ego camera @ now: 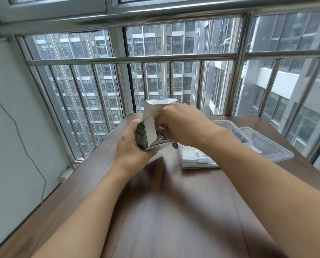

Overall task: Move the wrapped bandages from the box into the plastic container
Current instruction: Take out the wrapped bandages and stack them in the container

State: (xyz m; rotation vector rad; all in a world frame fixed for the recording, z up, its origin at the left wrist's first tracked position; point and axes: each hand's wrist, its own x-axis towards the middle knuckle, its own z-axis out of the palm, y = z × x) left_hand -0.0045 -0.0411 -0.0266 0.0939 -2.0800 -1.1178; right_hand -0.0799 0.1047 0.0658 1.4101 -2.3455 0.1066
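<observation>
My left hand [131, 146] grips a small green and white cardboard box [149, 133] above the table, its top flap standing open. The fingers of my right hand [181, 125] reach into the box's open end and curl around the wrapped bandages [160, 141] inside, whose edges show at the opening. A stack of wrapped bandages [196, 157] lies in a clear plastic container [230, 127] to the right, partly hidden behind my right forearm.
The brown wooden table [164, 202] stretches toward me. The container's clear lid [269, 146] lies at the far right near the table edge. Metal window bars [129, 59] run behind the table. A grey cable [25, 146] hangs on the left wall.
</observation>
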